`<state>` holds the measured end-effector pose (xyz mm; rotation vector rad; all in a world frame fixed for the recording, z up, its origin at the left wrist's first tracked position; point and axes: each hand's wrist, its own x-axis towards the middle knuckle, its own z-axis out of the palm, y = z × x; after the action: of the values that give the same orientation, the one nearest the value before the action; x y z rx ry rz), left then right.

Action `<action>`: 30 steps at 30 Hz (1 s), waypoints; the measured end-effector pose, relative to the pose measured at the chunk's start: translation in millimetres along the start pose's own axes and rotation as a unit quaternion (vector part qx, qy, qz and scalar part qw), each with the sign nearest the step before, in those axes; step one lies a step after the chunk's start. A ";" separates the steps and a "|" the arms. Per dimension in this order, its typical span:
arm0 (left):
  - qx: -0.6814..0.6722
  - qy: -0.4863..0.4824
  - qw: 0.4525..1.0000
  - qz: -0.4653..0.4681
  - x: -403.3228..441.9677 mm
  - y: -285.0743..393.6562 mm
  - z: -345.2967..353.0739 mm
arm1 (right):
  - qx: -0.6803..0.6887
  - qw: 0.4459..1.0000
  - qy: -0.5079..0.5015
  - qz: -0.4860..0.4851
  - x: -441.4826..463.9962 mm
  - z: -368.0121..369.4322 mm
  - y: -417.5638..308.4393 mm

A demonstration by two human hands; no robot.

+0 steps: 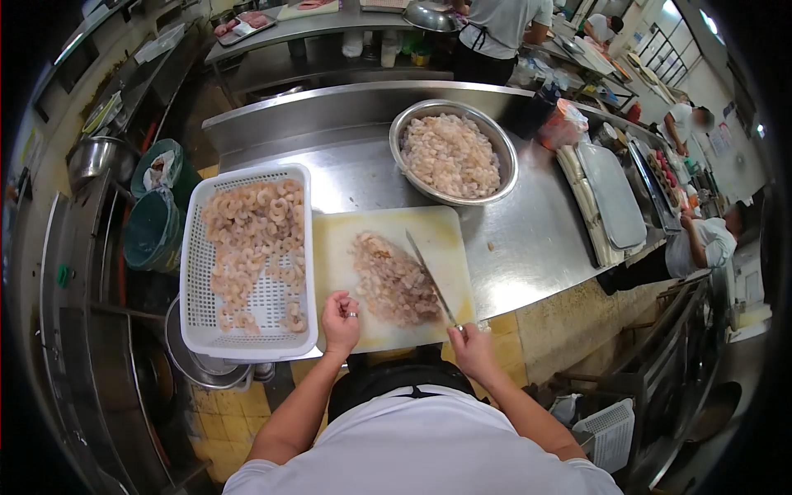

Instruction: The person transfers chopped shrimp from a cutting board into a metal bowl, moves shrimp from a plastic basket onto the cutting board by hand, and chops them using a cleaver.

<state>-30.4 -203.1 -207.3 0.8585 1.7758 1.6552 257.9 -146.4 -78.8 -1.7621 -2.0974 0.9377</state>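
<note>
My right hand (474, 351) is closed around the handle of a knife (429, 276), at the near right corner of a cutting board (445, 231). The blade points away and to the left, along the right side of a pile of chopped shrimp (392, 280). Near the board's left edge is my left hand (340, 326), a ring on one finger, its fingers curled in with nothing visible in them. Whole peeled shrimp (256, 214) lie in a white perforated basket (191, 289) to the left. A steel bowl (513, 165) full of shrimp pieces (450, 153) stands beyond the board.
The steel table (536, 247) has a raised back edge. Trays (610, 194) and a plastic bag (563, 124) sit at its right end. Two green bins (153, 227) stand left of the basket. Several people work farther off, one person (701, 247) at the right.
</note>
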 end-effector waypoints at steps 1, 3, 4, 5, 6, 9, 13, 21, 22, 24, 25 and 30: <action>-0.001 0.001 1.000 0.002 -0.3 -1.7 -1.1 | 0.006 1.000 0.005 0.000 7.0 -9.0 -5.7; -0.005 0.004 1.000 0.008 0.7 -5.1 -0.7 | -0.019 0.999 0.016 -0.024 26.2 -24.4 -15.8; -0.003 0.006 1.000 0.007 1.2 -4.8 -0.9 | -0.042 0.998 0.015 -0.051 39.2 -27.5 -20.1; -0.001 0.008 1.000 0.005 0.9 -4.5 -0.5 | -0.066 0.995 0.015 -0.078 53.2 -28.7 -22.1; 0.001 0.010 1.000 0.003 0.8 -4.2 0.6 | -0.090 0.990 0.015 -0.104 66.4 -28.5 -22.1; -0.012 0.021 1.000 0.004 1.3 -5.4 0.7 | -0.156 0.973 -0.063 -0.155 84.7 -19.7 -13.2; -0.017 0.051 0.998 -0.023 -1.4 -3.9 0.7 | -0.123 0.974 -0.085 -0.170 70.3 -41.9 -7.7; 0.111 -0.040 0.988 0.104 8.3 67.4 77.8 | 0.137 0.989 0.006 -0.056 29.1 -87.2 25.7; 0.131 -0.075 0.979 0.140 13.0 81.5 101.3 | 0.155 0.986 0.014 -0.051 29.9 -95.3 29.9; 0.174 -0.164 0.955 0.175 24.2 106.2 155.6 | 0.188 0.981 0.030 -0.044 30.3 -117.1 34.2; 0.176 -0.203 0.948 0.169 29.5 114.4 185.5 | 0.181 0.982 0.045 -0.039 32.6 -123.9 41.9; 0.334 -0.355 0.851 0.195 65.1 96.3 317.9 | 0.185 0.976 0.105 -0.040 40.0 -148.8 82.9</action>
<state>178.9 53.1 -135.7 1.9476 1.6598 0.6685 397.7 -56.5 -24.3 -1.5035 -1.7182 0.9955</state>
